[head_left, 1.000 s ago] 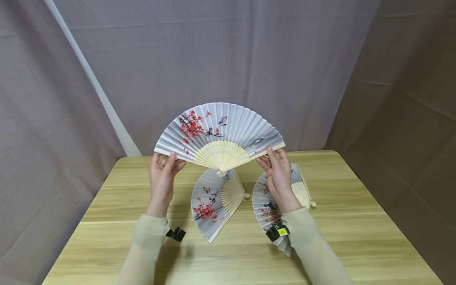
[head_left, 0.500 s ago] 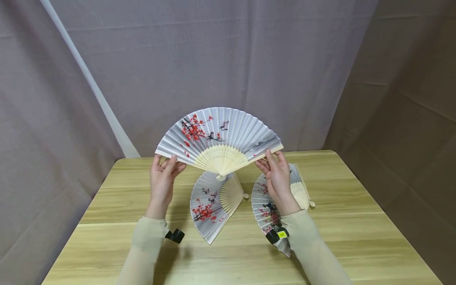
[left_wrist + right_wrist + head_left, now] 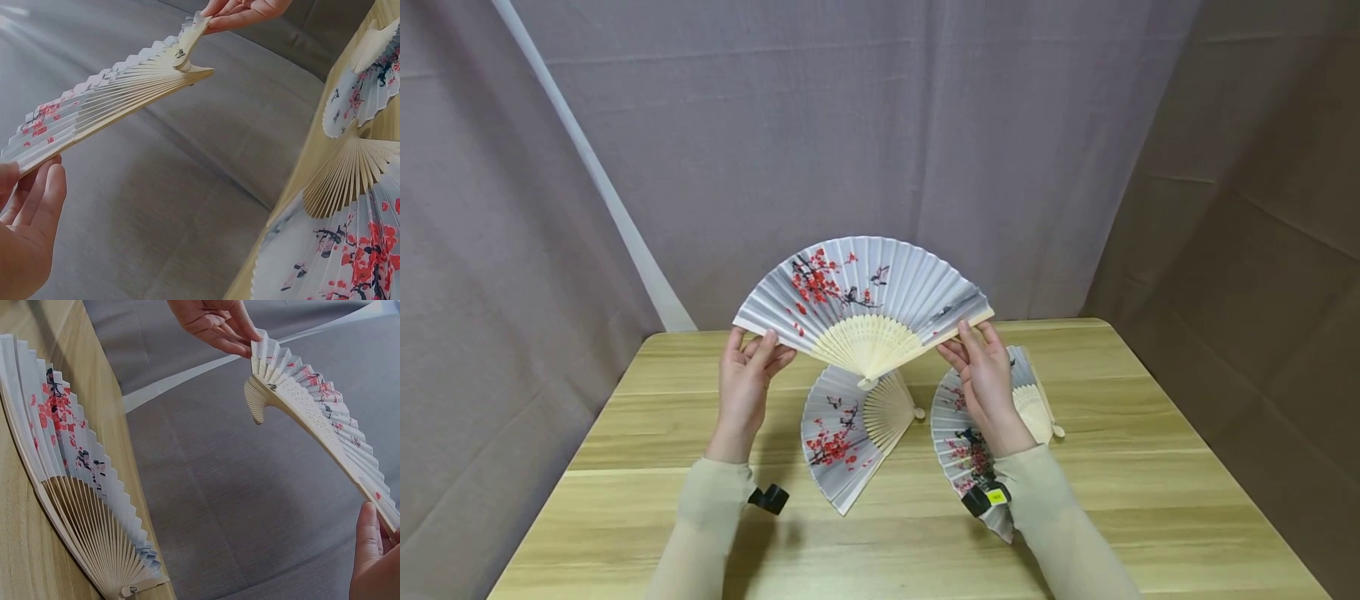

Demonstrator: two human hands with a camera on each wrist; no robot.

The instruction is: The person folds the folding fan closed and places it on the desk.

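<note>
Both forearms were raised, in pale long sleeves, each with a small black device at the wrist. The left hand (image 3: 743,392) was upright, back toward the head camera, fingers extended upward and pinching at the tips. The right hand (image 3: 988,385) mirrored it, fingers extended, its grip likewise a fingertip pinch

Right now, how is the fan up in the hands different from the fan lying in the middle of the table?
The held fan is up in the air, pinched at its ends by the left hand and right hand; the middle fan lies flat on the table, untouched. The held fan spreads wider; the middle fan opens less. Both are grey with red blossoms and pale wooden ribs.
</note>
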